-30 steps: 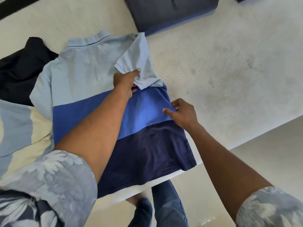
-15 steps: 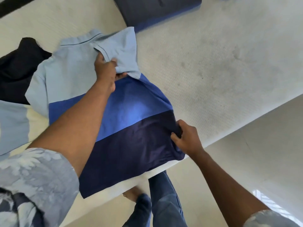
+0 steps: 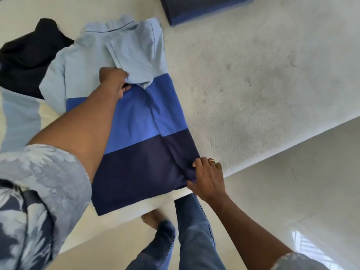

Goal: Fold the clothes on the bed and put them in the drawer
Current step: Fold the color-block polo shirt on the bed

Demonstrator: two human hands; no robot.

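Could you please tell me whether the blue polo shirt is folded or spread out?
Partly folded: the polo shirt has one long edge and sleeve turned in; the other side lies flat.

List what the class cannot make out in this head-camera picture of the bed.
- Drawer: not in the head view at all.
- Dark folded item: cut off by the top edge.
- Black garment: partly under the polo shirt, cut by the left edge.
- Left hand: fingertips tucked under the shirt's sleeve.

my bare foot [image 3: 151, 218] stands on the pale glossy floor [image 3: 282, 191]. blue jeans [image 3: 194, 230] cover my legs, and a bright reflection [image 3: 303, 244] lies on the floor.
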